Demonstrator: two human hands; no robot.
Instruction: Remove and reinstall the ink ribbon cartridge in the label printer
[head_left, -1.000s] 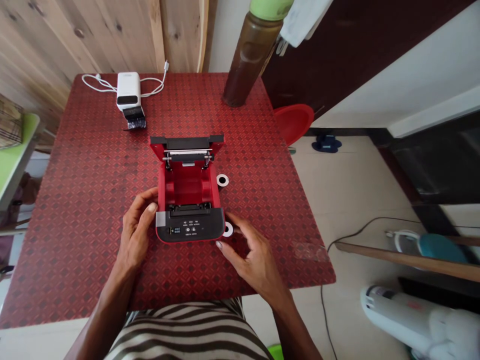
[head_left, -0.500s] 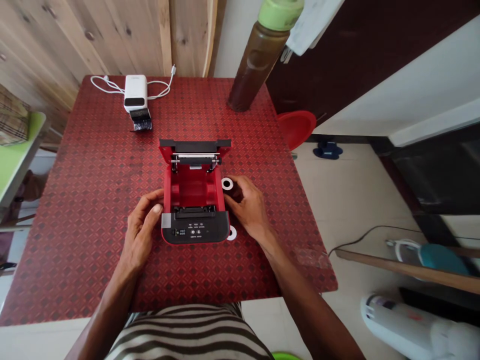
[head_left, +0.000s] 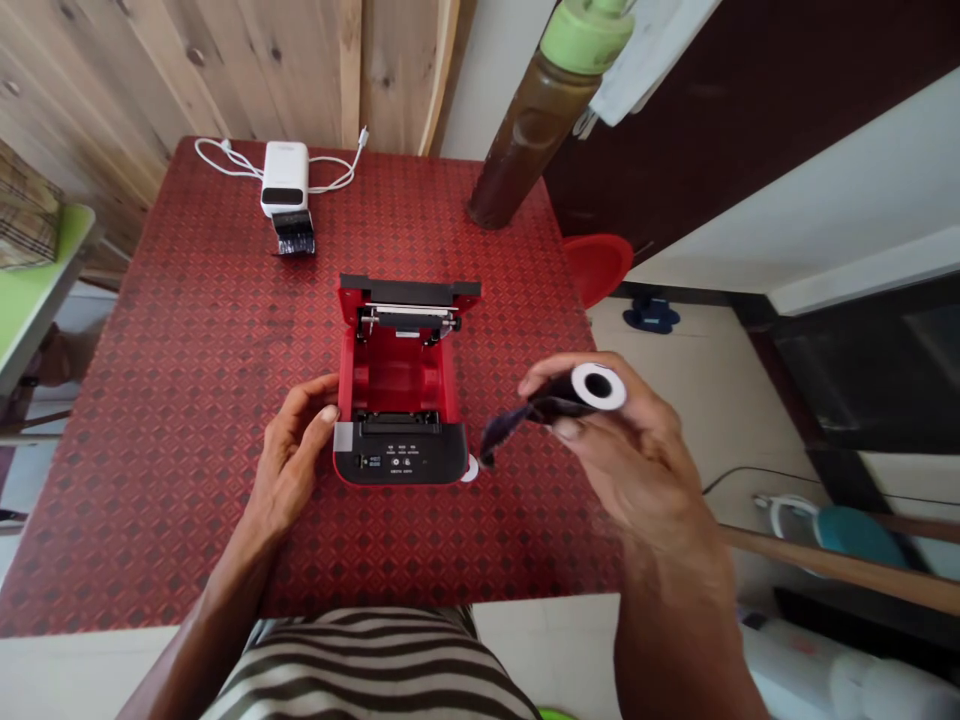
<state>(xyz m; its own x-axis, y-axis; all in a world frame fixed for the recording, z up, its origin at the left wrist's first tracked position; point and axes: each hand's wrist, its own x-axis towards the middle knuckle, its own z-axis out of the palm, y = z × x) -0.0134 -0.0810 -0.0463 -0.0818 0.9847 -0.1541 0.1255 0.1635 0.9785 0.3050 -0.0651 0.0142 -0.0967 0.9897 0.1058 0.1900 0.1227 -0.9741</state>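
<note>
My right hand (head_left: 637,450) grips a black roll (head_left: 559,397), its loose strip (head_left: 501,432) trailing left. My left hand (head_left: 294,455), thumb and fingers slightly parted, touches the open printer (head_left: 405,452) just to its right. Under both spreads the red worktop (head_left: 225,340); beyond my left hand, a white device (head_left: 286,178) and plank wall (head_left: 262,70); beyond my right, a bottle (head_left: 525,140).

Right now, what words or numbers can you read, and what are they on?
None can be read clearly.
Red machine's black panel: small white printing, too tiny.
Its little screen: marks too small.
White gadget: faint mark near its far end, too blurred.
</note>
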